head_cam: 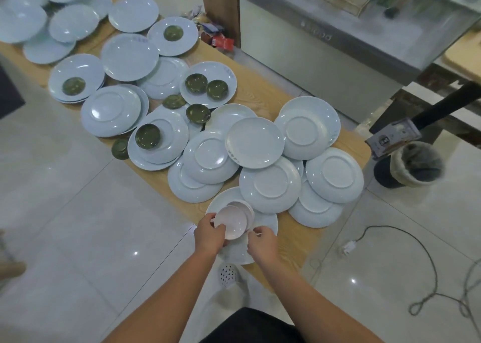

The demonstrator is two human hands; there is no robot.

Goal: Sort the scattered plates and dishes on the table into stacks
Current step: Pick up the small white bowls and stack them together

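Many pale blue plates (255, 142) lie scattered and overlapping across a long wooden table (263, 87), some face up, some upside down. Several small dark green dishes (147, 136) sit on and between them. At the near end, a small stack of pinkish-white saucers (234, 221) is tilted above a blue plate (268, 223). My left hand (209, 234) grips the stack's left rim. My right hand (261, 242) pinches its lower right edge with the fingertips.
A stainless steel counter (338, 43) stands beyond the table on the right. A lined waste bin (413, 164) sits on the tiled floor at the right, with a cable and plug (348, 246) near it. Snack wrappers (221, 41) lie by a cardboard box.
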